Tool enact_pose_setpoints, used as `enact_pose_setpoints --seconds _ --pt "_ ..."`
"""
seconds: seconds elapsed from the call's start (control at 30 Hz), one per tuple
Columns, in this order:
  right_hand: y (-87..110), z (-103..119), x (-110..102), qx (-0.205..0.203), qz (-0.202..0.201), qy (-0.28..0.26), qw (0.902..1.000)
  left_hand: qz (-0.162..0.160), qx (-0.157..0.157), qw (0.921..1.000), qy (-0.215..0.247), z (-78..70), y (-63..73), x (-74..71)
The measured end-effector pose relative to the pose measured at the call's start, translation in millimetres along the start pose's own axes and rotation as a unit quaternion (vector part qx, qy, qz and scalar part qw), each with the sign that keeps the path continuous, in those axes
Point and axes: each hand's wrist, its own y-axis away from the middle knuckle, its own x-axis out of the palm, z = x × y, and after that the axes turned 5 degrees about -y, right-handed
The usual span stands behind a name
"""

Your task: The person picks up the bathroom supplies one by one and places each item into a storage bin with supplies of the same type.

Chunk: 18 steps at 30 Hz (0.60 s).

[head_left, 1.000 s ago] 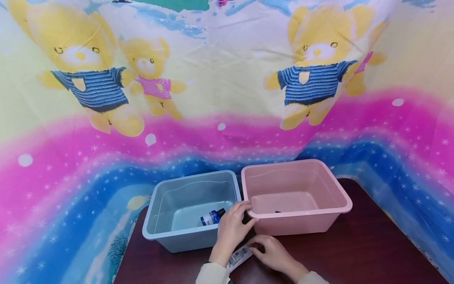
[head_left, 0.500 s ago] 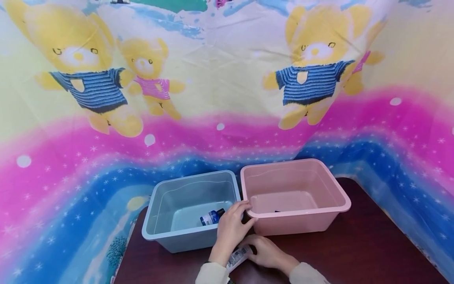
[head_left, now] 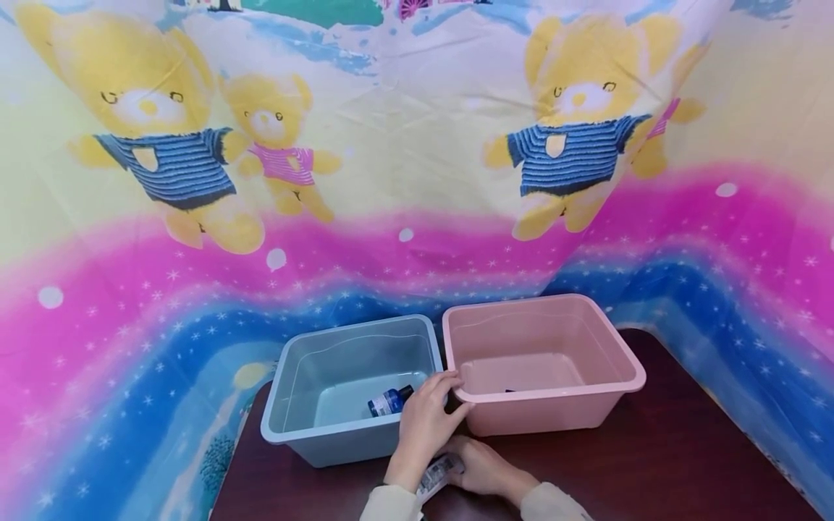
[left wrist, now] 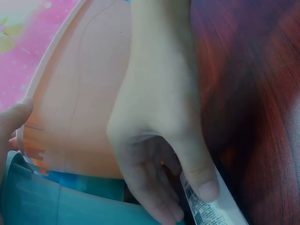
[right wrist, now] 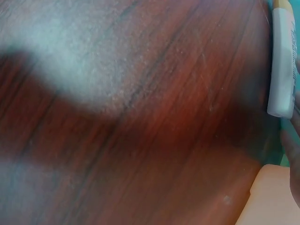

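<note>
My left hand (head_left: 426, 416) grips the pink tub (head_left: 547, 412) by the rim at its near left corner. In the left wrist view its thumb (left wrist: 18, 115) lies on that rim. Just below, close to the table, my right hand (head_left: 482, 467) holds a slim white bottle (head_left: 433, 477) with a printed label. The left wrist view has the right thumb pressed on the label (left wrist: 206, 211) and the fingers curled on the far side. A yellowish end (right wrist: 282, 3) of the bottle appears in the right wrist view. The left forearm hides part of the bottle in the head view.
A blue-grey tub (head_left: 345, 445) stands left of the pink one, with a dark blue bottle (head_left: 387, 401) lying in it. A small dark thing (head_left: 510, 391) peeks over the pink tub's front rim. Both tubs sit on a dark wood table (head_left: 677, 449) before a bear-printed cloth (head_left: 404, 174).
My right hand has slid left and farther round the white bottle, from its end to a fuller hold, and the bottle has tilted a little. The left hand stays on the pink tub's rim.
</note>
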Motion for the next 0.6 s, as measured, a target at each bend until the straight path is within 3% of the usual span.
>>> enact_pose_setpoints --seconds 0.3,0.6 --pt "0.9 -7.2 6.1 -0.023 0.019 0.012 0.9995 0.008 -0.005 1.0000 -0.001 0.4 -0.7 1.4" --pt "6.3 -5.6 6.9 0.001 0.016 0.024 0.9996 -0.009 0.003 1.0000 0.000 0.7 0.2 0.9"
